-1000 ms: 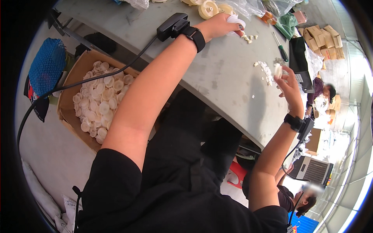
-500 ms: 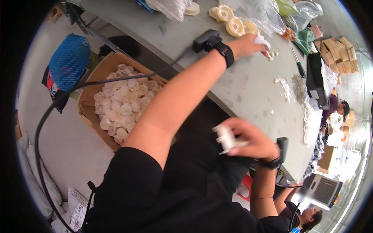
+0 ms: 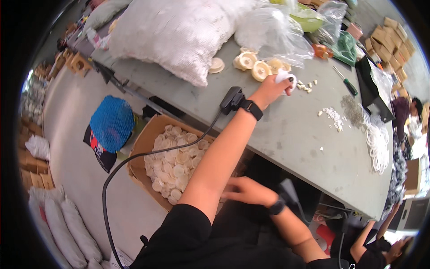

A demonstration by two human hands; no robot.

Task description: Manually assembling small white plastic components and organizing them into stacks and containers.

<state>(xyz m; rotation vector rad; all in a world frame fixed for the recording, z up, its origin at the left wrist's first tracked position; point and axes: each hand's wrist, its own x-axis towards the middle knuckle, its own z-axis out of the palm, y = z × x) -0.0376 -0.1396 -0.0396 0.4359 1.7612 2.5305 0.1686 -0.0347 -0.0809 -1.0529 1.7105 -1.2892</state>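
Clock: 12 = top of head view.
Left hand [image 3: 271,93]: over far part of table [image 3: 286,134], fingers curled round a white piece [image 3: 285,78]. Underside of the grip hidden.
White piece: held in left hand, about 1 o'clock of view centre.
Right hand [image 3: 251,192]: 6-7 o'clock from left hand, below table edge, blurred. Fingertips run behind left forearm; can't tell if they grip anything.
Carton [image 3: 139,162]: 9-10 o'clock of right hand, off the table, loaded with loose pale discs [image 3: 168,168].
Cream wheels [image 3: 261,70]: 11 o'clock of left hand, bunched near it.
Cream pegs [image 3: 309,89]: 3 o'clock of left hand, loose, just beside.
White rings [image 3: 333,117]: 4 o'clock of left hand, scattered. Grey bits [image 3: 351,110] at their 2 o'clock, near.
Cord loops [image 3: 377,145]: 4 o'clock of left hand, past the rings, near table's right edge.
Cable [image 3: 130,159]: left wrist toward 8 o'clock, strung across carton in view.
Risk, cable: could catch the carton rim or discs and tug the left wrist; cause, slack across it.
Risk, arms: right hand could bump left forearm; cause, crossed reach.
Risk, small parts: pegs could get swept, rings and grey bits mixed; cause, loose piles, no dividers.
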